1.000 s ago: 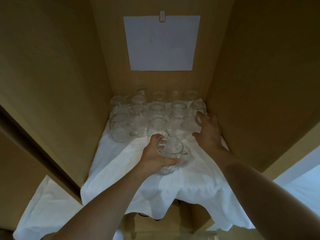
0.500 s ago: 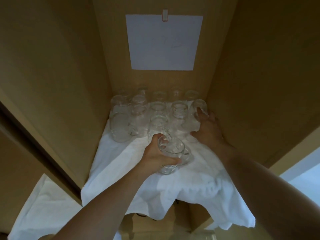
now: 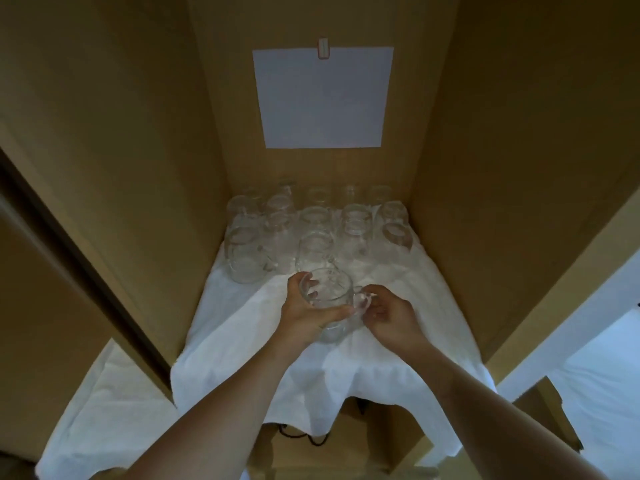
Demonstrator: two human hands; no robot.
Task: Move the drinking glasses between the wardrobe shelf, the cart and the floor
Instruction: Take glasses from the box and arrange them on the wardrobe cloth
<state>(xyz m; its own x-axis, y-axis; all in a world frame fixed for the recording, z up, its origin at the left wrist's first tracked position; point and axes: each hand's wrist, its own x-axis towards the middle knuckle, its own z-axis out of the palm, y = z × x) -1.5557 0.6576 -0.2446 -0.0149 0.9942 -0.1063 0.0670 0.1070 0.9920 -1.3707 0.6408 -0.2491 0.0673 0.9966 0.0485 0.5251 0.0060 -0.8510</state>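
— What's in the wardrobe compartment?

— A white cloth [image 3: 242,327] covers the shelf and droops over its front edge. At the back stands a cluster of clear glasses [image 3: 311,230], packed close in rows right up to the rear wall. All look empty. The front-left one [image 3: 246,258] has a handle on its right side; the rearmost are too faint to count.

— Anything else around?

— A white sheet of paper [image 3: 323,98] hangs on the back wall under a small clip [image 3: 322,48]. Brown side walls close the shelf in left and right. Below the cloth's edge, a dark cable [image 3: 304,439] shows in the lower compartment. More white cloth [image 3: 100,410] lies down at lower left.

— And your hands?

— My left hand [image 3: 304,317] is wrapped round a clear glass mug [image 3: 329,303], fingers curled inside and over its rim, thumb along the near side. The mug is tilted, mouth toward me, over the front half of the shelf, just before the cluster. My right hand [image 3: 389,317] pinches the mug's handle [image 3: 362,303] with curled fingers. Both forearms reach in from below
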